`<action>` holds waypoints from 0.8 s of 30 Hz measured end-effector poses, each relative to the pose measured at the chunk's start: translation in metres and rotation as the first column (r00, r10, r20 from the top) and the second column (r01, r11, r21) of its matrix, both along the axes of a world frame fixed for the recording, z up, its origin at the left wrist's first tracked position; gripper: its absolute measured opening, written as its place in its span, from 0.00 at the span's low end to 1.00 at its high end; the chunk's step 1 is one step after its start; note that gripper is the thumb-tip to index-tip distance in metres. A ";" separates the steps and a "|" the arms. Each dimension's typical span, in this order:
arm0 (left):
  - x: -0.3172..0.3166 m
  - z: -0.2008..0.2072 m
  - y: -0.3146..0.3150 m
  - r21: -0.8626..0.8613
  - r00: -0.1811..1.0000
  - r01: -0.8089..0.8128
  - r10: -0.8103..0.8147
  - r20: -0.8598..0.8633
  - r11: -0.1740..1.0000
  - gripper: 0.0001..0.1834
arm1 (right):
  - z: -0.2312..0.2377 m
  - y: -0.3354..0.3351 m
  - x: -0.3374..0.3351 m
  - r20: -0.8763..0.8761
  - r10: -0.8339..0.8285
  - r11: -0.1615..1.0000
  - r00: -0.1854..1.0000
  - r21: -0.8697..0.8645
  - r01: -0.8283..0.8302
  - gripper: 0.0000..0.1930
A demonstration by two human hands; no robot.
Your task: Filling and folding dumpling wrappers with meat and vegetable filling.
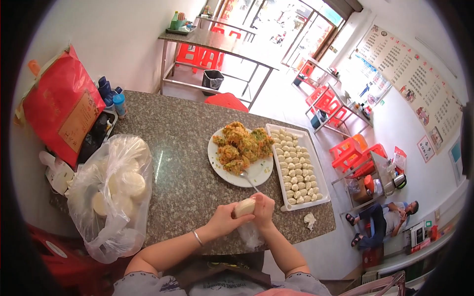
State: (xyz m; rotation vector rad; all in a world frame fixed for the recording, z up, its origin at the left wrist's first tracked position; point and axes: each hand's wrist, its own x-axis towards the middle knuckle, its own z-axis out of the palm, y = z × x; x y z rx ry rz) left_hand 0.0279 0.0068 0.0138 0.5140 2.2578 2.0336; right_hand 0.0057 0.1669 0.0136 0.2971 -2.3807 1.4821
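My left hand is closed round a thick, pale stack of dumpling wrappers above the table's near edge. On the other side of the stack, my right hand has its fingers curled against it. Below the hands, a crumpled clear plastic bag rests at the edge. Just beyond them stands a white plate heaped with orange and green filling, a metal spoon lying in it. To the right, a white tray holds rows of folded dumplings.
A large clear bag of round wrapper stacks sits on the speckled stone table at left. Behind it stand a red bag and a blue-capped container. Crumpled white paper lies near the right corner. A seated person is farther right.
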 end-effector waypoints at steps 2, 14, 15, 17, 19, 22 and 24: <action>0.000 0.003 -0.003 0.020 0.997 0.031 -0.032 0.066 0.999 0.20 | 0.008 -0.007 -0.004 -0.055 0.011 1.000 0.998 0.029 -0.010 0.29; -0.003 -0.001 0.001 0.094 0.999 -0.037 0.037 0.001 0.995 0.17 | 0.009 -0.006 -0.015 0.054 0.067 0.984 0.996 -0.169 -0.057 0.31; -0.005 -0.003 -0.001 0.095 0.999 -0.046 0.046 0.002 0.994 0.17 | 0.009 -0.011 -0.016 -0.007 0.082 0.992 0.997 -0.099 -0.082 0.31; -0.009 -0.008 -0.005 0.079 0.998 0.040 -0.043 0.040 0.996 0.18 | 0.017 -0.016 -0.018 -0.066 0.107 0.994 0.992 -0.027 -0.109 0.31; -0.007 -0.006 -0.009 0.021 0.996 0.075 -0.076 0.042 0.997 0.19 | 0.031 -0.013 -0.017 -0.178 0.286 0.930 0.942 0.287 -0.228 0.32; -0.002 -0.004 -0.006 -0.002 0.996 0.077 -0.077 0.035 0.997 0.20 | 0.025 -0.006 -0.016 -0.101 0.224 0.955 0.969 0.223 -0.198 0.32; 0.001 -0.006 -0.002 0.037 0.999 0.040 -0.041 0.024 0.999 0.20 | 0.014 -0.003 -0.016 -0.068 0.167 0.980 0.984 0.125 -0.158 0.31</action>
